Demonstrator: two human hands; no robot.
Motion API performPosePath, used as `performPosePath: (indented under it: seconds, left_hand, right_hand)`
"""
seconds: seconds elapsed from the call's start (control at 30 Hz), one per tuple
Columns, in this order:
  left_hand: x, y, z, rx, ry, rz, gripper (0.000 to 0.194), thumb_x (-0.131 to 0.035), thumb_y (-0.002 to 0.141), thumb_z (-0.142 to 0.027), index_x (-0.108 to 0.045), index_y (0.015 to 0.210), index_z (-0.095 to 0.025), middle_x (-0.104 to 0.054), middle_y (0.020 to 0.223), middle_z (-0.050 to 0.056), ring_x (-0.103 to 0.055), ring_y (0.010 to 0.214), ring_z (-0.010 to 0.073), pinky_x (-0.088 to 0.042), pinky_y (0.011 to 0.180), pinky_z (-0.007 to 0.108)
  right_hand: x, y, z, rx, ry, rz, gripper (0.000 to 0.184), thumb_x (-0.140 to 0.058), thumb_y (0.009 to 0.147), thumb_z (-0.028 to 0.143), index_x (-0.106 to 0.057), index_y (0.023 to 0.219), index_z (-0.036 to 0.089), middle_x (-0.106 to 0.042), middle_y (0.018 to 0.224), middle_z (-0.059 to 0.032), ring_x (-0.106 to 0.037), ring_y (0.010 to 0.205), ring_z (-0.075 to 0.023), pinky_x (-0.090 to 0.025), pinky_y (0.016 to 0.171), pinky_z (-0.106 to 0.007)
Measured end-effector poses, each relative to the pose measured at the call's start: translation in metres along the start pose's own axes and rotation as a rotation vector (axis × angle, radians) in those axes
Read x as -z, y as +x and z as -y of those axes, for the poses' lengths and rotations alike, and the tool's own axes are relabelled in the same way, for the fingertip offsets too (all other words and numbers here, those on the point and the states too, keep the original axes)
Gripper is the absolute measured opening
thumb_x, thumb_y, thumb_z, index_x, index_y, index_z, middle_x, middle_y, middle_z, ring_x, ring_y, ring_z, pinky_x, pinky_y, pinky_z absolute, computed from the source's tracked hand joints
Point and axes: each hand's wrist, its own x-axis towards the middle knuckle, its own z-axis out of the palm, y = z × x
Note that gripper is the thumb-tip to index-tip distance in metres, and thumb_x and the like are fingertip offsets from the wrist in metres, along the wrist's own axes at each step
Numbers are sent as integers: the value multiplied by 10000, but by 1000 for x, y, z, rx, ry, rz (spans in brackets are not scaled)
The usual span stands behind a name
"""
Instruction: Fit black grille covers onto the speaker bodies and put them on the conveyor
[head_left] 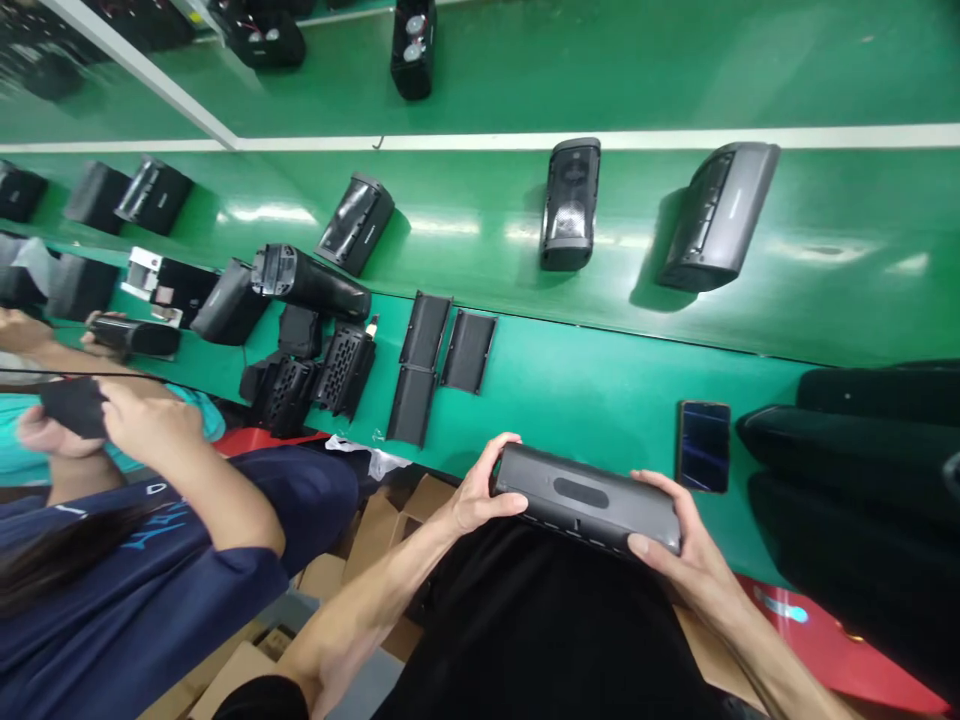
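A long dark grey speaker housing [600,497] lies level between my two hands at the front edge of the green table. My left hand [480,497] grips its left end, thumb along the near side and fingers behind. Round the right end closes my right hand [679,535], its thumb on the near lower edge. An oval darker panel shows on the upward face. Just behind my right hand a phone [703,447] rests flat on the table. Several flat black mesh covers [469,351] lie beyond my left hand.
Finished-looking speakers [571,205] stand on the green belt [480,230] behind the table. Black speaker parts [345,370] crowd the left. A co-worker's hands [142,420] hold a black piece there. Dark padded material [862,450] borders the right; cardboard boxes [375,540] sit below.
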Motion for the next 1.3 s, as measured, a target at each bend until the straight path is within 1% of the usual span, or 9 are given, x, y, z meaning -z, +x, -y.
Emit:
performPosePath:
  seconds: [0.17, 0.37, 0.47, 0.63, 0.8, 0.97, 1.1, 1.2, 1.3]
  left_hand:
    - [-7, 3, 3, 45, -18, -84, 882, -831, 685, -585, -491, 1429, -255, -575, 1244, 73, -554, 1087, 296, -453, 982, 409]
    - [3, 4, -1, 86, 10, -29, 949, -821, 709, -584, -432, 1505, -246, -580, 1350, 94, -547, 1234, 337, -423, 1099, 448]
    - [6, 9, 4, 109, 20, -27, 1022, -826, 705, -582, -386, 1561, -241, -587, 1415, 103, -527, 1320, 361, -393, 1156, 476]
    - [10, 39, 10, 164, 100, -139, 889, -775, 741, -631, -508, 1497, -245, -597, 1482, 92, -501, 1410, 367, -331, 1232, 502]
    - [36, 87, -24, 215, 189, -117, 876, -810, 718, -688, -589, 1448, -256, -579, 1518, 130, -481, 1443, 389, -328, 1230, 542]
    - [34, 125, -58, 54, -144, -411, 1083, -750, 752, -766, -300, 1621, -303, -578, 1484, 163, -647, 1252, 330, -539, 1033, 497]
    - [15, 166, -78, -178, -103, -390, 1128, -884, 706, -594, -278, 1613, -307, -566, 1519, 129, -612, 1313, 299, -516, 1094, 442]
    - [35, 215, -103, -326, -93, -434, 900, -827, 766, -562, -423, 1511, -260, -594, 1499, 110, -607, 1329, 284, -510, 1116, 402]
    - [85, 275, -135, -336, -53, -531, 806, -807, 797, -493, -443, 1461, -215, -593, 1502, 135, -639, 1285, 257, -546, 1059, 351]
  right_hand:
    - [-8, -2, -7, -32, 64, -81, 749, -839, 716, 633, -563, 1354, 352, -625, 1229, -62, -634, 1044, -309, -535, 884, -392]
    - [-5, 6, -12, -14, 72, 25, 916, -821, 752, 645, -426, 1535, 381, -487, 1573, -89, -556, 1344, -359, -453, 1105, -453]
    - [-5, 15, -15, -16, 69, 40, 976, -858, 713, 644, -424, 1540, 361, -522, 1545, -106, -580, 1331, -371, -446, 1117, -474]
    - [-9, 31, -13, -173, 303, 109, 847, -819, 796, 623, -429, 1492, 338, -706, 1247, -93, -724, 1050, -329, -545, 965, -477]
    - [-10, 45, -8, -88, 67, 108, 908, -914, 655, 635, -578, 1394, 231, -721, 1251, -135, -673, 1156, -378, -510, 1019, -515]
    - [-62, 97, 30, 34, 375, -20, 731, -825, 692, 734, -661, 1181, 216, -741, 1176, -136, -704, 1086, -347, -567, 928, -479]
    - [-106, 170, 96, 155, 422, 5, 731, -735, 760, 774, -653, 1210, 204, -711, 1264, -146, -694, 1111, -327, -587, 938, -482]
    - [-84, 216, 140, 246, 338, -2, 824, -866, 677, 680, -639, 1324, 222, -650, 1397, -156, -657, 1181, -349, -553, 1010, -531]
    - [-10, 244, 161, 465, -2, -451, 927, -868, 669, 628, -561, 1442, 218, -504, 1533, -183, -539, 1320, -381, -411, 1151, -587]
